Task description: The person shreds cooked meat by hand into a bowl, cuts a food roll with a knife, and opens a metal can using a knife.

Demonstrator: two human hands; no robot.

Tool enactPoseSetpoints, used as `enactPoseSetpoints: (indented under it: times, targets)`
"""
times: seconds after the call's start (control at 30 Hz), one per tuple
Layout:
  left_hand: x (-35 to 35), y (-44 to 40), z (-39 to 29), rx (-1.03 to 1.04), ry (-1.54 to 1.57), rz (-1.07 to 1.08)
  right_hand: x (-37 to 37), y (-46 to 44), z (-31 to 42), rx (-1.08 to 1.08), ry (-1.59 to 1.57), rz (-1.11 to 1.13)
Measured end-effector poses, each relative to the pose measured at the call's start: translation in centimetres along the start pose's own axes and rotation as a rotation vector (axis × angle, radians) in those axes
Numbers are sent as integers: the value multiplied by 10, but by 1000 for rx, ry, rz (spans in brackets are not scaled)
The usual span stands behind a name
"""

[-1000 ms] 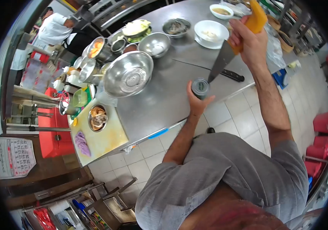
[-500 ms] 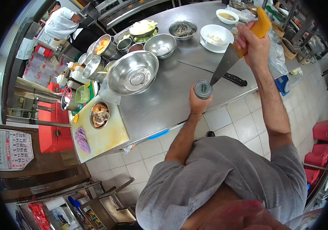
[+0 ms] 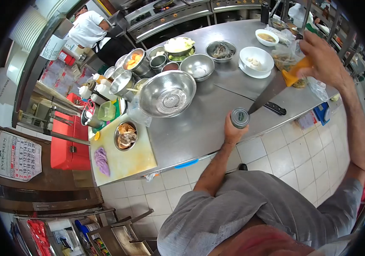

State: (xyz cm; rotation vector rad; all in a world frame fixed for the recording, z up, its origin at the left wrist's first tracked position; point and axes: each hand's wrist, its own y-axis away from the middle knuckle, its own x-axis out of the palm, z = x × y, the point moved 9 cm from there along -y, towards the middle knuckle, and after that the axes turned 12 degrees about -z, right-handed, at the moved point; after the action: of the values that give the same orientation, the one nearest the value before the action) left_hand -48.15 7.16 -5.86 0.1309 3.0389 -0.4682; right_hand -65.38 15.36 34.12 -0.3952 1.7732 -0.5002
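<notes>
Item 1, left hand (image 3: 233,133): grip curled round the side of a small round container (image 3: 240,117), flat top facing up; probably held low so the fingers steady it and leave the top exposed. Location: over the bench (image 3: 182,136), by its front edge; whether the base rests there cannot be told.

Item 2, right hand (image 3: 325,62): grip closed on the handle end of a yellow-handled knife (image 3: 270,94). Blade slants down to the container's rim, tip touching or just beside it, cannot tell which; the raised handle seems to suit that slant.

Item 3, black-handled knife (image 3: 277,109): flat on the bench, partly behind the blade, apparently kept within reach.

Item 4, large steel bowl (image 3: 167,93): left of the container, beside smaller bowls, presumably grouped for convenience.
</notes>
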Motion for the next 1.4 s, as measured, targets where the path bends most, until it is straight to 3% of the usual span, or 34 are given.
enactPoseSetpoints:
  times: [0.07,0.1,0.13,0.2,0.23,0.3,0.33,0.47,0.53,0.67,0.73,0.8,0.87,0.97,1.07,1.13,1.23,1.37,1.4]
  targets:
    - [-1,0,-2,32,-31,11,5,9,17,-205,292,118]
    - [-3,-2,1,31,-32,16,8,8,21,-66,327,386]
    - [-2,-3,6,44,-42,24,9,7,24,-62,329,394]
    - [5,1,14,27,-41,53,36,34,26,-101,327,782]
    - [3,-1,14,30,-40,43,39,35,26,-92,334,816]
    - [5,3,17,-1,-28,65,57,66,23,154,58,1183]
    - [3,1,14,27,-12,47,61,76,17,173,64,1215]
    - [0,-2,10,42,7,30,70,118,3,401,-144,1195]
    - [-1,-2,12,3,10,51,78,139,-1,177,-307,888]
    - [4,-5,7,47,27,93,67,138,6,379,-315,946]
    - [5,-4,7,53,4,103,79,108,0,142,-221,939]
    - [5,-4,15,-17,119,110,88,89,-15,313,-223,955]
    - [3,-5,17,-20,118,110,90,92,-18,345,-162,984]
    - [-3,-3,15,-52,114,103,98,163,-28,424,-345,897]
    - [-4,-6,14,-3,84,94,90,239,7,681,-472,673]
    - [-3,-8,14,67,47,114,89,262,29,828,-456,748]
    - [2,-5,15,29,118,152,73,220,20,740,-468,848]
    - [5,-3,19,-5,111,207,81,140,-15,218,-318,842]
    - [6,-4,20,-12,106,218,75,113,-7,254,-219,891]
